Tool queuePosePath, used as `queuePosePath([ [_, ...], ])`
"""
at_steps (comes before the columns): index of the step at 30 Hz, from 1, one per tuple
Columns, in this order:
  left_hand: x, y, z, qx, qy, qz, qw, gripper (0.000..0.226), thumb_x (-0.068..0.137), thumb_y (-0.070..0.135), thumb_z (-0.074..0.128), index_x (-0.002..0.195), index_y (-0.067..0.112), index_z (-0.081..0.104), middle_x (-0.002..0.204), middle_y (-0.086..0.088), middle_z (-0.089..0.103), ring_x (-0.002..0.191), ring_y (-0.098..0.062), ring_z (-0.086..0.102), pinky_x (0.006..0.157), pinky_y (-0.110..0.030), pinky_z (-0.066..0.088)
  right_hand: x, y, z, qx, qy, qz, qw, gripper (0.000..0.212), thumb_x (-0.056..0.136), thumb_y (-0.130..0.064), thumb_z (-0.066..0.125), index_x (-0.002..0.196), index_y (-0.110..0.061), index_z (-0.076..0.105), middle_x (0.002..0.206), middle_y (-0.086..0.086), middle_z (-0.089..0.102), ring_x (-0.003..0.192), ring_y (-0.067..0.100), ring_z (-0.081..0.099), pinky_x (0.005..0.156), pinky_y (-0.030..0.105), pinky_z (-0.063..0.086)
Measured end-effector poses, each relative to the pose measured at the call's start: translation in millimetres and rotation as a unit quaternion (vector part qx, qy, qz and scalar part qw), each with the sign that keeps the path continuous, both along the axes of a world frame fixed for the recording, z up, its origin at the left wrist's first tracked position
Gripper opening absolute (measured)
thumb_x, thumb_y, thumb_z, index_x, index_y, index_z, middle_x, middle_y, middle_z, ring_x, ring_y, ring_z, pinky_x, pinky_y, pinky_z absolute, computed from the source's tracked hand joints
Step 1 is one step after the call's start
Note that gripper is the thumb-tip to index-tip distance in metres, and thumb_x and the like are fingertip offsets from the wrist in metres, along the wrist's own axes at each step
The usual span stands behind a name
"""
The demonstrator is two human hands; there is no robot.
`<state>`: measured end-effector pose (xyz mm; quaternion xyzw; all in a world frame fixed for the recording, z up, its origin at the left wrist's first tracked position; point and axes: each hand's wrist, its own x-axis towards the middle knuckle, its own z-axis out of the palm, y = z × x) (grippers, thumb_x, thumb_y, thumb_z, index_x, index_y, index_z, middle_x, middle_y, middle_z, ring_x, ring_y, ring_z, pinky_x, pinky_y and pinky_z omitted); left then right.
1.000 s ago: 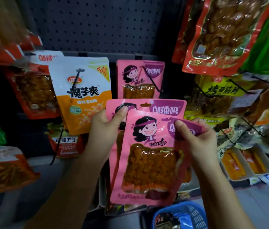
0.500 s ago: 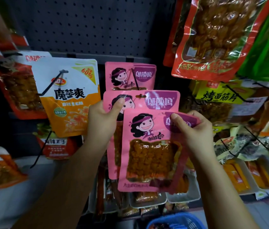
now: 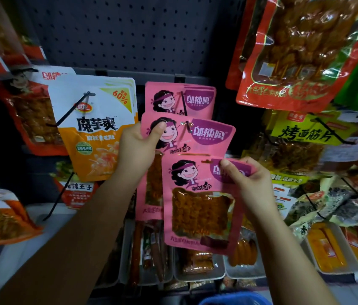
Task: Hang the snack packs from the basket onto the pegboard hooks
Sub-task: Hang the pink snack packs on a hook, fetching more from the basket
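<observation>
Your left hand [image 3: 135, 148] pinched the upper pink snack pack [image 3: 208, 137] at the hook [image 3: 183, 104], while your right hand [image 3: 250, 183] gripped the lower pink pack [image 3: 197, 214].

- A snack pack [image 3: 212, 135] hangs on a hook [image 3: 188, 128] of the pegboard [image 3: 129, 34], in front of another pack [image 3: 197, 100].
- A nearer pack [image 3: 197, 208] overlaps its lower right.
- A bigger pack [image 3: 98, 128] hangs to the left.
- Trays [image 3: 200, 276] lie below; the basket [image 3: 235, 299] is nearest.
</observation>
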<state>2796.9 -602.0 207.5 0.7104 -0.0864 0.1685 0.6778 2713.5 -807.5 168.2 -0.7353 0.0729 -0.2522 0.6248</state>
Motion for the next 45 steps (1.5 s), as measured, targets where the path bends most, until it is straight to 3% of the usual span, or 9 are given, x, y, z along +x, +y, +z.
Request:
queuePosePath([
  [6,32,-8,9,0.021,0.016,0.008,1.000,0.034,0.088,0.034,0.063,0.092,0.001,0.065,0.093,-0.021,0.069,0.090,-0.037,0.065,0.083,-0.054,0.052,5,-1,-4,0.034,0.023,0.018,0.999,0.027,0.075,-0.032,0.074,0.073,-0.007,0.062,0.070,0.006,0.070,0.066,0.016,0.069,0.061,0.040,0.058],
  [12,62,-18,10,0.023,0.037,0.015,0.999,0.010,0.088,0.033,0.063,0.085,0.025,0.065,0.092,-0.003,0.071,0.089,-0.022,0.067,0.085,-0.047,0.054,12,0,0,0.066,0.022,0.014,0.998,0.039,0.068,-0.038,0.075,0.069,-0.005,0.054,0.082,0.029,0.066,0.083,0.042,0.068,0.071,0.063,0.054],
  [17,88,-22,7,0.055,0.034,0.038,0.997,0.029,0.088,0.036,0.062,0.090,0.006,0.064,0.091,-0.012,0.069,0.088,-0.029,0.065,0.081,-0.048,0.054,17,1,5,0.060,0.015,0.004,0.998,0.042,0.069,-0.038,0.076,0.071,-0.002,0.054,0.086,0.034,0.063,0.078,0.039,0.064,0.074,0.068,0.049],
  [23,108,-28,11,0.107,0.026,0.098,0.989,0.032,0.089,0.035,0.062,0.075,0.008,0.057,0.068,-0.001,0.055,0.069,-0.021,0.053,0.062,-0.028,0.039,20,-2,3,0.066,0.010,0.008,0.998,0.037,0.066,-0.041,0.077,0.066,-0.010,0.056,0.082,0.030,0.065,0.084,0.047,0.066,0.070,0.068,0.051],
  [27,112,-31,14,0.149,0.015,0.129,0.980,0.032,0.089,0.036,0.061,0.081,0.004,0.060,0.074,-0.006,0.057,0.069,-0.021,0.052,0.060,-0.026,0.033,20,-6,1,0.063,0.016,0.019,0.998,0.030,0.067,-0.041,0.077,0.063,-0.018,0.058,0.082,0.025,0.067,0.085,0.044,0.068,0.073,0.063,0.054],
  [32,107,-28,9,0.097,0.024,0.115,0.988,0.030,0.087,0.033,0.065,0.101,0.007,0.064,0.097,-0.009,0.069,0.088,-0.025,0.064,0.078,-0.036,0.052,19,-8,4,0.052,0.013,0.028,0.998,0.025,0.068,-0.040,0.075,0.064,-0.020,0.061,0.067,0.001,0.069,0.068,0.018,0.069,0.057,0.036,0.058],
  [35,91,-29,4,0.007,0.084,0.052,0.995,0.018,0.089,0.026,0.063,0.103,0.016,0.057,0.101,-0.003,0.067,0.097,-0.022,0.064,0.090,-0.045,0.052,19,-6,7,0.057,0.018,0.037,0.998,0.038,0.068,-0.042,0.076,0.068,-0.010,0.056,0.067,0.001,0.066,0.069,0.021,0.066,0.069,0.052,0.056],
  [39,50,-26,-12,-0.058,0.111,-0.012,0.992,0.033,0.090,0.021,0.061,0.120,0.025,0.048,0.107,0.016,0.059,0.108,-0.009,0.055,0.093,-0.029,0.046,20,-1,9,0.053,0.024,0.059,0.997,0.038,0.069,-0.042,0.076,0.067,-0.010,0.056,0.066,-0.001,0.065,0.068,0.019,0.063,0.072,0.057,0.053],
  [45,-4,-10,-36,-0.030,0.127,-0.081,0.988,0.038,0.091,0.049,0.048,0.123,0.029,0.054,0.126,0.008,0.060,0.115,-0.010,0.056,0.101,-0.040,0.044,20,11,17,0.015,0.004,0.083,0.996,0.023,0.075,-0.037,0.075,0.061,-0.027,0.059,0.062,-0.008,0.065,0.062,0.006,0.062,0.058,0.025,0.048],
])
